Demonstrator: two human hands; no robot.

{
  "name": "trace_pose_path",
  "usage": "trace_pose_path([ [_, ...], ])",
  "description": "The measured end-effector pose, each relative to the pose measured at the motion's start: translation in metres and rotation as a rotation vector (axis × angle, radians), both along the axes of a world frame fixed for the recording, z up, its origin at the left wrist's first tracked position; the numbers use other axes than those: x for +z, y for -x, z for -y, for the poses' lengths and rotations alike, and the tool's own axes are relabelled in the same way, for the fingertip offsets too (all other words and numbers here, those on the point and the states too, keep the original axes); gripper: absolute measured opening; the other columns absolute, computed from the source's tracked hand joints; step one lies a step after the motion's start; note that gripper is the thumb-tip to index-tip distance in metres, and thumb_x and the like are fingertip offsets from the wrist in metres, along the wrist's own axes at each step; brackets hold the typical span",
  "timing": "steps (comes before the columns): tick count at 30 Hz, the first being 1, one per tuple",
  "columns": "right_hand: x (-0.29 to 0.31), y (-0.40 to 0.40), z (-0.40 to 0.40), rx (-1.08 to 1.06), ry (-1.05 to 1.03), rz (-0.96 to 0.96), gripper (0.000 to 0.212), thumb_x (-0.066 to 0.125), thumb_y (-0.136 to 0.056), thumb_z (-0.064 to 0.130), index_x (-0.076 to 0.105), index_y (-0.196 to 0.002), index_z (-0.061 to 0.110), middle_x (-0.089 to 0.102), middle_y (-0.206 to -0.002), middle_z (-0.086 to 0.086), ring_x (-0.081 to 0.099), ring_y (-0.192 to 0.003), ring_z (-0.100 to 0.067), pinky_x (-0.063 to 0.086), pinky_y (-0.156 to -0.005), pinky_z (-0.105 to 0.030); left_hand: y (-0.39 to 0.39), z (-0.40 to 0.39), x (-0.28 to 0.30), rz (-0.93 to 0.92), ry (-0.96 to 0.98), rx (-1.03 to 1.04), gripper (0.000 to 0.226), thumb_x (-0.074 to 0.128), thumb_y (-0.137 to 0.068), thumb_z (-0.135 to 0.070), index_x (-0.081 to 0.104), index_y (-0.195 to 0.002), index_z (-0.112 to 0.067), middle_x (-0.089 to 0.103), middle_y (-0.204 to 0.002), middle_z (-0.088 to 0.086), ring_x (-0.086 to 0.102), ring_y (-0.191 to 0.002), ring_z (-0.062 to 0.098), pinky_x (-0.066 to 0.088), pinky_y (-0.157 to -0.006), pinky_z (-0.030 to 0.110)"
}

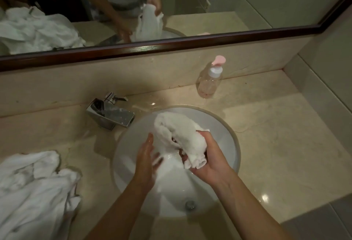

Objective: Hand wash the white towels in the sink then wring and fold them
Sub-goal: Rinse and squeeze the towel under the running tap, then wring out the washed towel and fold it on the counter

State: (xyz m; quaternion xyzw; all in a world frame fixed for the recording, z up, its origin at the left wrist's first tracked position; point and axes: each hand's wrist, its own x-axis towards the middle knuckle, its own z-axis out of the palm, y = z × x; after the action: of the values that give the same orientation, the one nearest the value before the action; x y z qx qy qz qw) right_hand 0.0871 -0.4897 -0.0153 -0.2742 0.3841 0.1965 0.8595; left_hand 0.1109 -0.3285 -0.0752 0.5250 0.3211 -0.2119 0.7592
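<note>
Over the round sink (231, 140) we are gripping a bunched white towel (179, 135) by its near end in our right hand (207, 161), our left hand (146, 156) hovering flat-fingered beside it.

Two bare forearms come in from the near edge, with no sleeve, watch, bracelet or ring showing on either. The left hand (145, 160) looks wet, its back and fingers (150, 138) glistening under the light. The right hand (208, 160) shows its thumb and knuckles plainly, the nails short and unpainted. In the mirror at the far side, the person's reflection shows a light patterned garment over the torso, too blurred to make out further.
</note>
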Motion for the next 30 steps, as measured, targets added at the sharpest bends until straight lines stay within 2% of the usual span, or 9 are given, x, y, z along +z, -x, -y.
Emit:
trace_pose_path([
  [3,-0.009,0.013,-0.018,-0.061,-0.062,-0.02,0.029,0.086,-0.07,0.023,0.064,-0.072,0.004,0.056,-0.07,-0.008,0.056,-0.059,-0.015,0.051,-0.053,-0.025,-0.004,0.012,-0.015,-0.086,0.445,-0.039,0.058,0.053,-0.09,-0.061,0.066,-0.119,-0.013,0.069,-0.104,0.013,0.07,-0.086,0.028,0.058,-0.073,0.043],
  [5,-0.019,0.028,-0.029,-0.046,-0.297,-0.023,0.064,0.1,-0.034,0.01,0.061,-0.084,0.0,0.054,-0.072,-0.009,0.056,-0.054,-0.013,0.052,-0.046,-0.022,-0.015,0.013,-0.015,-0.008,0.552,-0.094,0.073,0.047,-0.089,-0.065,0.058,-0.131,-0.006,0.066,-0.117,0.019,0.069,-0.095,0.033,0.057,-0.079,0.044],
  [8,-0.022,0.052,-0.038,-0.183,-0.583,-0.045,0.066,0.089,-0.058,0.015,0.065,-0.118,0.002,0.057,-0.103,-0.009,0.06,-0.072,-0.019,0.058,-0.051,-0.028,-0.032,0.008,-0.015,0.009,0.533,-0.263,0.082,0.056,-0.08,-0.067,0.055,-0.135,-0.005,0.058,-0.135,0.021,0.056,-0.124,0.036,0.041,-0.106,0.05],
  [10,-0.021,0.06,-0.037,-0.177,-0.556,-0.063,0.058,0.088,-0.06,0.013,0.069,-0.113,0.0,0.06,-0.1,-0.012,0.06,-0.071,-0.021,0.055,-0.049,-0.026,-0.037,0.001,-0.018,0.003,0.393,-0.365,0.071,0.06,-0.082,-0.06,0.06,-0.13,-0.008,0.063,-0.129,0.018,0.059,-0.121,0.033,0.043,-0.106,0.047],
  [14,-0.03,0.062,-0.041,0.038,-0.135,-0.073,0.022,0.065,-0.092,0.025,0.069,-0.099,0.005,0.063,-0.086,-0.008,0.059,-0.068,-0.016,0.047,-0.052,-0.021,-0.034,-0.002,-0.024,-0.026,0.195,-0.394,0.068,0.082,-0.068,-0.047,0.066,-0.123,-0.011,0.07,-0.119,0.012,0.065,-0.113,0.029,0.048,-0.103,0.044],
  [16,-0.041,0.061,-0.044,0.158,0.272,-0.116,0.037,0.054,-0.098,0.041,0.068,-0.105,0.008,0.071,-0.089,-0.01,0.066,-0.069,-0.021,0.052,-0.055,-0.028,-0.034,0.004,-0.032,-0.055,0.03,-0.354,0.061,0.087,-0.064,-0.04,0.071,-0.116,-0.013,0.074,-0.109,0.008,0.07,-0.103,0.026,0.054,-0.095,0.042],
  [19,-0.041,0.055,-0.044,0.294,0.597,-0.147,0.044,0.045,-0.1,0.046,0.068,-0.109,0.01,0.077,-0.087,-0.013,0.073,-0.075,-0.026,0.056,-0.059,-0.031,-0.033,0.013,-0.04,-0.086,-0.174,-0.378,0.047,0.084,-0.069,-0.043,0.074,-0.105,-0.015,0.077,-0.093,0.005,0.074,-0.085,0.025,0.061,-0.077,0.042],
  [26,-0.034,0.035,-0.031,0.557,0.845,-0.049,0.048,0.033,-0.105,0.042,0.065,-0.112,0.007,0.073,-0.085,-0.015,0.067,-0.053,-0.016,0.051,-0.05,-0.026,-0.038,0.018,-0.033,0.206,-0.705,-0.637,0.04,0.054,-0.086,-0.055,0.069,-0.096,-0.019,0.071,-0.091,-0.001,0.068,-0.086,0.022,0.057,-0.085,0.042],
  [30,-0.032,0.029,-0.013,0.529,0.759,-0.012,0.036,0.042,-0.104,0.039,0.059,-0.12,0.011,0.074,-0.09,-0.017,0.071,-0.06,-0.024,0.05,-0.044,-0.027,-0.019,0.012,-0.015,0.295,-0.678,-0.422,0.042,0.058,-0.093,-0.048,0.058,-0.121,-0.017,0.064,-0.113,0.001,0.062,-0.104,0.023,0.05,-0.089,0.033],
])
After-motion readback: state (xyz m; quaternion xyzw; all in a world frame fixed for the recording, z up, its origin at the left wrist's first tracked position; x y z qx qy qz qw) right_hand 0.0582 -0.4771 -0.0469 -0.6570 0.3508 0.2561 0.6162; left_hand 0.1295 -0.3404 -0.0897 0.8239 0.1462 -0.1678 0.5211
